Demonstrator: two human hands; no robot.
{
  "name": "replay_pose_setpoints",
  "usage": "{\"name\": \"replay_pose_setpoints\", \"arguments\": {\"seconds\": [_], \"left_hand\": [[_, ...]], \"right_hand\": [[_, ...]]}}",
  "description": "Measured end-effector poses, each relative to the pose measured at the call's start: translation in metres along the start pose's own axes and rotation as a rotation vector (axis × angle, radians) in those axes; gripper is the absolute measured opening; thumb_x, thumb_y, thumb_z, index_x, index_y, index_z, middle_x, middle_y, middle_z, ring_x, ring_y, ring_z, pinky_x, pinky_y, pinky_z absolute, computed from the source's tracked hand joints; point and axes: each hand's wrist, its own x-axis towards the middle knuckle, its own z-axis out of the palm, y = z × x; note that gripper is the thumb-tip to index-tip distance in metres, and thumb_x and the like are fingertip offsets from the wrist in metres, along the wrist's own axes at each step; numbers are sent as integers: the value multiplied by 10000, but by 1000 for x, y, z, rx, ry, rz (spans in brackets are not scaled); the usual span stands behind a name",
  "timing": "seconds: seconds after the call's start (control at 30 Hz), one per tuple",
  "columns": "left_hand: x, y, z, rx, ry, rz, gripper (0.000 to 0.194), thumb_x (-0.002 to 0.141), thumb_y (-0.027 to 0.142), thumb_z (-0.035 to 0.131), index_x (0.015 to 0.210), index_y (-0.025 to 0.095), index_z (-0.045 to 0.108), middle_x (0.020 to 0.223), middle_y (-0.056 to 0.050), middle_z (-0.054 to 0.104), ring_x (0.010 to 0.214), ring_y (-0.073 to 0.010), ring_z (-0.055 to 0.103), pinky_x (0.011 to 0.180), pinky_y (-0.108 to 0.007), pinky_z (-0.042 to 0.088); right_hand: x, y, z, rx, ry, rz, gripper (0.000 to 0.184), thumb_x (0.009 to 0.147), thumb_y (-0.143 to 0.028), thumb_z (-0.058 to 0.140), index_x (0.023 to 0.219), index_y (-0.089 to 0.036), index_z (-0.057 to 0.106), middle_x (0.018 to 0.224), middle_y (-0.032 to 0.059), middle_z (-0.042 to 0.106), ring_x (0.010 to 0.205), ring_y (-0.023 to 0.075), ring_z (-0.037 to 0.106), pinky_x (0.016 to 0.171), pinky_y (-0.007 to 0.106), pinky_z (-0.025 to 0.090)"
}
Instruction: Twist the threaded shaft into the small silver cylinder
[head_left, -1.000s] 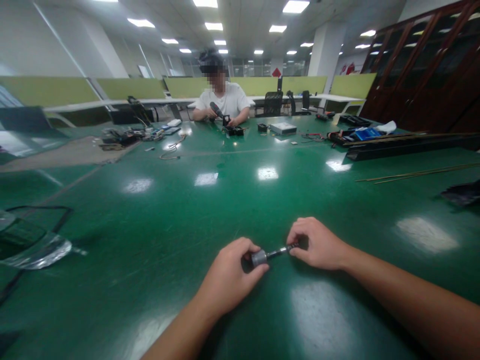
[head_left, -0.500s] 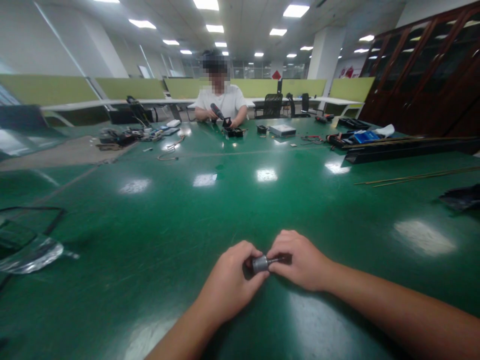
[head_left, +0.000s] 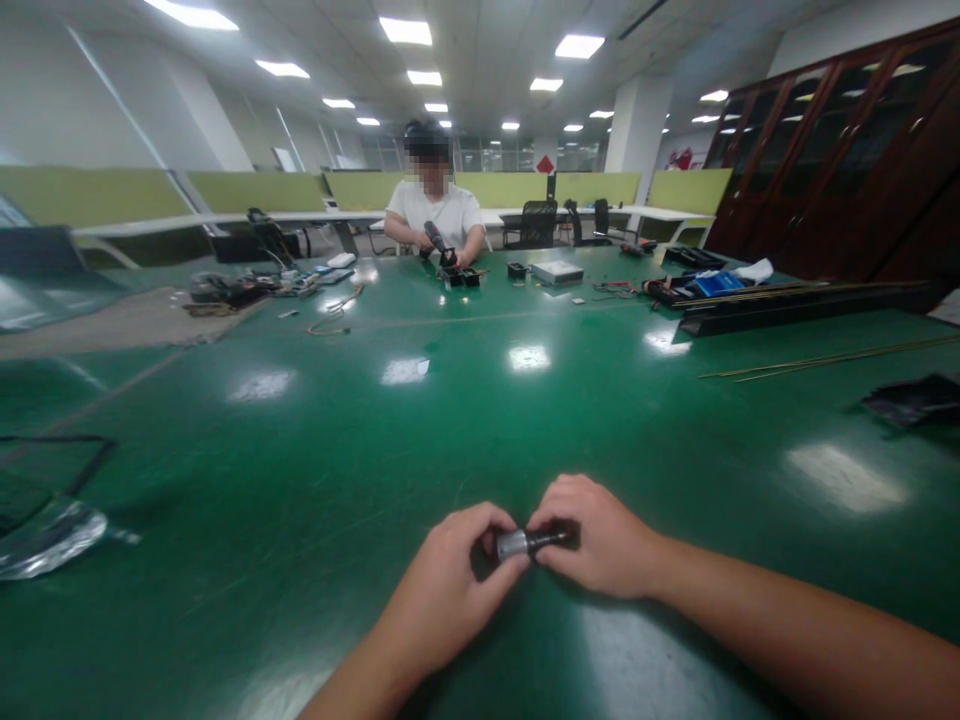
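Note:
Both my hands meet low over the green table [head_left: 360, 450], fingertips almost touching. Between the thumb and fingers of my left hand [head_left: 465, 570] is a short silver metal cylinder [head_left: 513, 545]. A narrower dark rod-shaped piece [head_left: 547, 538] lies in line with the cylinder's right end, pinched by my right hand [head_left: 596, 535]. Whether the two pieces are joined or only butted together I cannot tell. My fingers cover the cylinder's left end and part of the dark piece.
Across the table a person in a white shirt [head_left: 435, 212] handles a drill-like tool [head_left: 435, 238] over black parts. Thin rods [head_left: 825, 360] and a long black channel [head_left: 795, 308] lie at right. A clear plastic bag [head_left: 60, 540] sits at left.
The thin shaft seen beside the cylinder has given way to a thicker dark section against its end. Both hands appear slightly lower in view as the camera tilts up.

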Motion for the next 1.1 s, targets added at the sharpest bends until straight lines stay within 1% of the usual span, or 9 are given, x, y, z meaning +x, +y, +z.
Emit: {"name": "replay_pose_setpoints", "arguments": {"seconds": [0.1,0.17,0.33,0.53,0.77,1.1], "left_hand": [[0,-1,0,11,12,-5,145,790,228,677,933,218,657,841,-5,662,789,-189,606,719,-284,428],[0,-1,1,4,19,-9,129,782,212,678,909,213,654,841,-9,664,788,-192,607,720,-288,430],[0,1,2,-13,37,-8,92,780,195,676,861,203,633,830,-12,657,778,-194,605,711,-290,431],[0,0,3,-3,55,10,90,795,190,665,874,200,626,833,-12,647,772,-189,602,708,-287,434],[-1,-1,3,4,63,14,116,777,169,673,877,199,624,840,-15,650,787,-194,607,721,-291,439],[-3,2,2,-11,64,-9,116,767,153,671,854,195,608,831,-15,641,780,-192,602,709,-288,434]], "right_hand": [[1,0,1,1,-4,-7,153,738,-166,733,880,-216,702,826,5,691,817,176,595,789,330,394],[1,1,2,5,-4,-10,145,744,-161,728,875,-217,700,816,4,690,810,174,598,793,329,395],[2,1,3,14,-5,-23,105,760,-177,720,857,-216,704,813,10,694,816,180,602,804,336,393],[2,0,2,10,-7,-23,128,757,-190,734,880,-212,703,823,10,695,824,182,602,806,336,388],[2,0,3,17,-16,-40,94,793,-204,716,886,-220,722,808,9,702,820,178,606,815,338,391],[2,1,2,27,-8,-45,78,789,-209,726,865,-223,729,771,11,699,778,181,603,775,339,405]]}}
